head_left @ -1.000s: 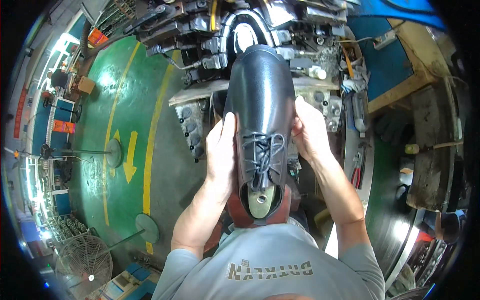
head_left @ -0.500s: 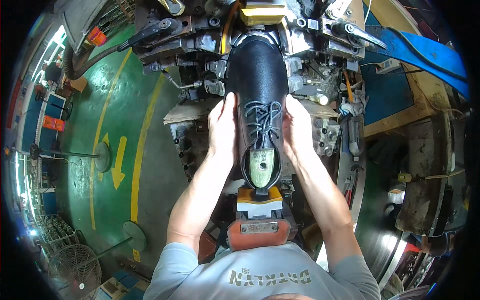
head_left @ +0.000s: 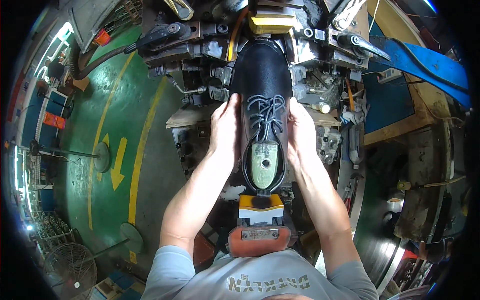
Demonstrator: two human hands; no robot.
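Compared to a second ago, the black shoe [head_left: 262, 70] sits farther forward, toe up in the machine [head_left: 200, 47], with its heel clear of the red block [head_left: 260, 245] by the person's waist. Left hand [head_left: 225, 125] is on its left side, right hand [head_left: 302, 127] on its right, so it's held between both, thumbs along the upper edges. Fingers mostly hide down the sides, can't tell how far they curl. Laces [head_left: 266, 117] are tied and a green last [head_left: 265, 172] fills the opening

Toe end looks tight: metal clamps [head_left: 220, 85] crowd both edges and a yellow block [head_left: 272, 25] is just past the tip. Heel edge is right by an orange-yellow pad [head_left: 261, 202], can't tell if they touch. Loads of bare green floor [head_left: 77, 170] out left, while a narrow bench edge [head_left: 356, 190] runs near the right forearm
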